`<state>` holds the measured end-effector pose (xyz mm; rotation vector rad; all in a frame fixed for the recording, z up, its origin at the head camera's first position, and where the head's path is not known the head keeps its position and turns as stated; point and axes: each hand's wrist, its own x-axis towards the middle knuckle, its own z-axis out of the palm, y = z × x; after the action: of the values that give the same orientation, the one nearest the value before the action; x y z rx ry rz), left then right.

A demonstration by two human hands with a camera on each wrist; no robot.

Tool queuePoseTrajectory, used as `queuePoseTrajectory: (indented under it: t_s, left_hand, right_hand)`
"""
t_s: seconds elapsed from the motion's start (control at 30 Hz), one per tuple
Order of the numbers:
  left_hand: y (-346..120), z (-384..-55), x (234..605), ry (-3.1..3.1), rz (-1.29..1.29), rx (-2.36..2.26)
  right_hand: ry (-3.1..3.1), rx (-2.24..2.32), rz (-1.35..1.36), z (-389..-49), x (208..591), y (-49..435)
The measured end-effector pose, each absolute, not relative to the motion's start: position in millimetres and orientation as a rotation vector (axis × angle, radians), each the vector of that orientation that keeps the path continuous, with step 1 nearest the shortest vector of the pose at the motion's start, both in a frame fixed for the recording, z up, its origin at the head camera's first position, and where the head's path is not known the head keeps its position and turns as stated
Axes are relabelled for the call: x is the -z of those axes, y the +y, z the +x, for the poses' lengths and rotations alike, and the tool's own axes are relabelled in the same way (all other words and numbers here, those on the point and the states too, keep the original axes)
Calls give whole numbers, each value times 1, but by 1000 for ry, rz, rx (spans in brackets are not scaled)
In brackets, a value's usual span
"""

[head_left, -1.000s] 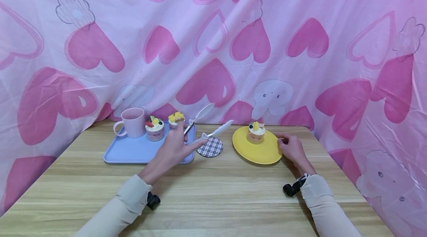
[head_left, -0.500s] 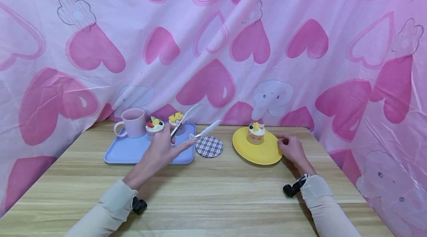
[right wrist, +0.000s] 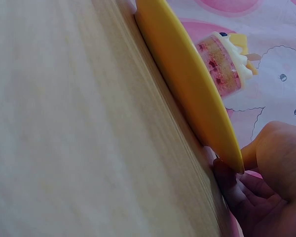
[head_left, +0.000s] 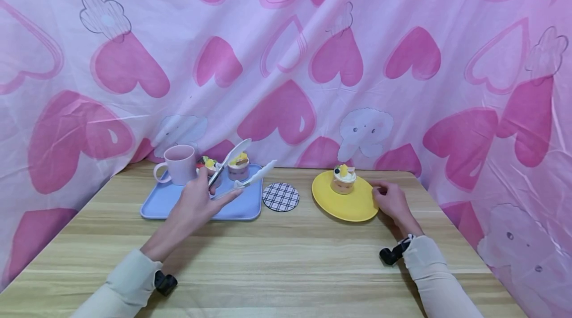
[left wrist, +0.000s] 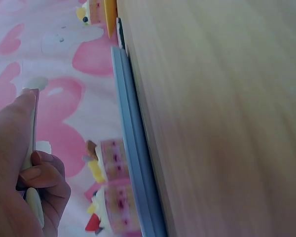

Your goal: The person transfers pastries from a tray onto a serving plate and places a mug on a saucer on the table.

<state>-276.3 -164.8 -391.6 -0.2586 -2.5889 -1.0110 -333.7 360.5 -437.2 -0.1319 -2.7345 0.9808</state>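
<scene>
My left hand grips a pair of food tongs whose two arms are spread apart, with nothing between the tips. The tongs hang over the light-blue tray, where two fruit-topped dessert cups stand; hand and tongs partly cover the left cup in the head view. On the right, my right hand pinches the rim of a yellow plate, thumb and fingers on either face in the right wrist view. A third dessert cup, topped with cream and fruit, sits upright on that plate.
A pink mug stands at the tray's back left, handle to the left. Between tray and plate lies a round plaid coaster. Behind the wooden table hangs a pink heart-patterned cloth.
My left hand has drawn left with the spread tongs, from above the coaster to over the tray, and now overlaps the left cup. My right hand and the plate have stayed put.
</scene>
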Motion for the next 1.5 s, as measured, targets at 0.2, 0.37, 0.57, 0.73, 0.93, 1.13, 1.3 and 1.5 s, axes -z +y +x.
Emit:
queuePoseTrajectory:
  t_s: [0.2, 0.37, 0.57, 0.73, 0.93, 1.13, 1.3, 1.5]
  left_hand:
    - [-184, -276, 392, -2597, -209, 913]
    - [-198, -275, 393, -2562, -194, 845]
    - [-210, -271, 391, -2565, -141, 817]
    - [-218, -270, 390, -2571, -120, 814]
    - [-227, -271, 392, -2581, -100, 794]
    - [-233, -272, 391, -2609, -39, 788]
    - [-236, -274, 393, -2641, -7, 785]
    - [-239, -275, 395, -2663, 8, 778]
  right_hand:
    - [-2735, -987, -144, -334, 439, 360]
    - [-2726, -984, -144, -334, 439, 359]
    - [-2727, -980, -134, -334, 440, 360]
    - [-2728, -986, -130, -334, 439, 360]
    - [-2730, -982, -133, -334, 438, 359]
    - [-2724, -966, -134, -335, 438, 358]
    - [-2723, -969, -134, -335, 438, 360]
    - [-2727, -967, -116, -334, 439, 361]
